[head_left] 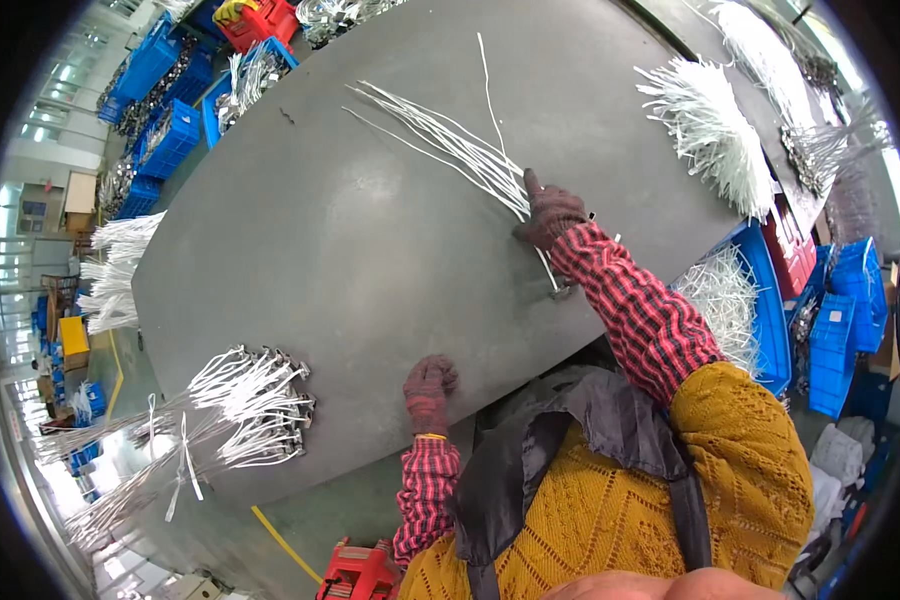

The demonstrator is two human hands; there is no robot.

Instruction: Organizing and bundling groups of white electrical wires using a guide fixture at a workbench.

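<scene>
Both my hands wear dark red-brown knit gloves. My right hand (552,212) is over a loose bunch of white cables (460,145) on the grey table, closed around their lower part with one finger pointing up along them. The cables fan out toward the far left, and one stray cable (490,95) bends away from the rest. Below the hand, a few white ends run to small dark connectors (561,291) near my sleeve. My left hand (430,392) rests by the table's near edge, its fingers curled in, and nothing shows in them.
Tied white cables with dark connectors (255,405) overhang the table's (300,230) left corner. More cable bundles lie at the far right (710,135) and left edge (120,270). A blue bin (765,310) of white cables stands at my right; a red stool-like object (358,570) is below left.
</scene>
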